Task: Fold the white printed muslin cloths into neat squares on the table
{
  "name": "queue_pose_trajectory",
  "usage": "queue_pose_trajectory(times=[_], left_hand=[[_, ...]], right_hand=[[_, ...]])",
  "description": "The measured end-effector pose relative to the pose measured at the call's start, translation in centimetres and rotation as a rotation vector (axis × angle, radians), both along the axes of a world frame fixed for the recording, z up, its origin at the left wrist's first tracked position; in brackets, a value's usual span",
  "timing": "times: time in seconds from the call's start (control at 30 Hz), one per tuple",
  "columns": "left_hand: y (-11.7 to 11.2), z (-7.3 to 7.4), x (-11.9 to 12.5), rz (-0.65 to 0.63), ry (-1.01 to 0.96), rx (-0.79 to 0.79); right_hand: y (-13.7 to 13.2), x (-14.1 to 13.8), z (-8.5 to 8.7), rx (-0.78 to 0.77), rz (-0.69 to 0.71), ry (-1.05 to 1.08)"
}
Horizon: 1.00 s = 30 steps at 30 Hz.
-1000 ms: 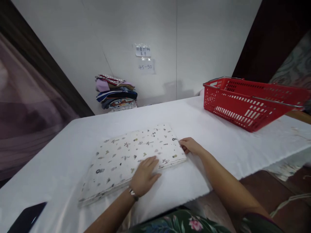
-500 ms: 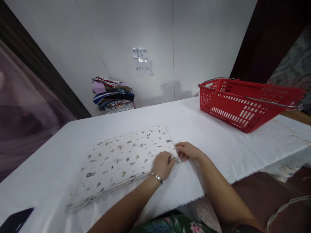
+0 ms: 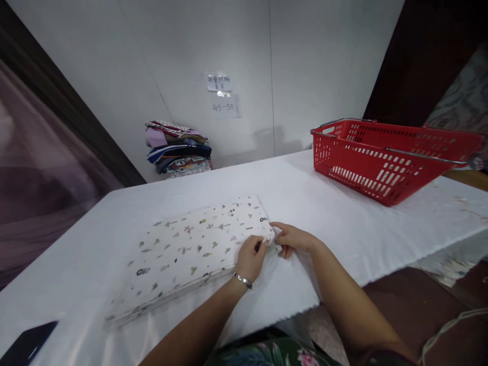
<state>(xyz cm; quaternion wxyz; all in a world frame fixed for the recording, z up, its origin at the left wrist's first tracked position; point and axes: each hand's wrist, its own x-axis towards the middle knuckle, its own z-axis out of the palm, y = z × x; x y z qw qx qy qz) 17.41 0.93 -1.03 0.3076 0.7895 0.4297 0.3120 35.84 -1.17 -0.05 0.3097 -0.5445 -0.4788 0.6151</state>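
A folded white cloth (image 3: 190, 249) with small printed motifs lies flat on the white table (image 3: 335, 223) in front of me. My left hand (image 3: 251, 256), with a bracelet on the wrist, pinches the cloth's near right corner with curled fingers. My right hand (image 3: 292, 238) meets it at the same corner, fingers closed on the cloth's edge. The two hands almost touch.
A red plastic basket (image 3: 385, 157) with metal handles stands at the table's right. A stack of folded clothes (image 3: 177, 147) sits at the back by the wall, under paper labels (image 3: 219, 91). A dark flat object (image 3: 26, 343) lies at the near left edge.
My left hand slid from the cloth's middle front to its near right corner and closed there. My right hand stayed at that corner and pinched it.
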Motion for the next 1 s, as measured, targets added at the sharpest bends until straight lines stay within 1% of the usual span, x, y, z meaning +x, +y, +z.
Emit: queue_pose_trajectory(times=[0.13, 0.2, 0.27, 0.43, 0.57, 0.63, 0.83, 0.9, 1.0], left_hand=[[-1.0, 0.4, -0.2, -0.158, 0.140, 0.219], [-1.3, 0.5, -0.3, -0.194, 0.193, 0.275], [-1.3, 0.7, -0.3, -0.186, 0.207, 0.276], [-0.9, 1.2, -0.3, -0.110, 0.135, 0.238], [-1.4, 1.0, 0.1, -0.171, 0.260, 0.307], [-1.7, 0.8, 0.3, -0.179, 0.309, 0.325], [-1.7, 0.5, 0.2, -0.170, 0.329, 0.319], [-1.7, 0.4, 0.2, -0.175, 0.339, 0.328], [-1.7, 0.3, 0.3, -0.189, 0.360, 0.344]], right_hand=[[0.0, 0.2, 0.0, 0.025, 0.027, 0.066], [0.0, 0.2, 0.0, 0.012, 0.023, 0.083], [0.0, 0.2, 0.1, 0.011, 0.013, 0.096], [0.0, 0.2, 0.2, 0.030, -0.010, 0.120], [0.1, 0.2, -0.2, 0.029, 0.001, 0.136], [0.1, 0.1, -0.3, 0.011, 0.011, 0.119], [-0.1, 0.2, 0.0, 0.032, 0.073, 0.138], [-0.1, 0.3, 0.1, 0.014, 0.091, 0.133], [-0.1, 0.1, -0.1, 0.004, 0.077, 0.092]])
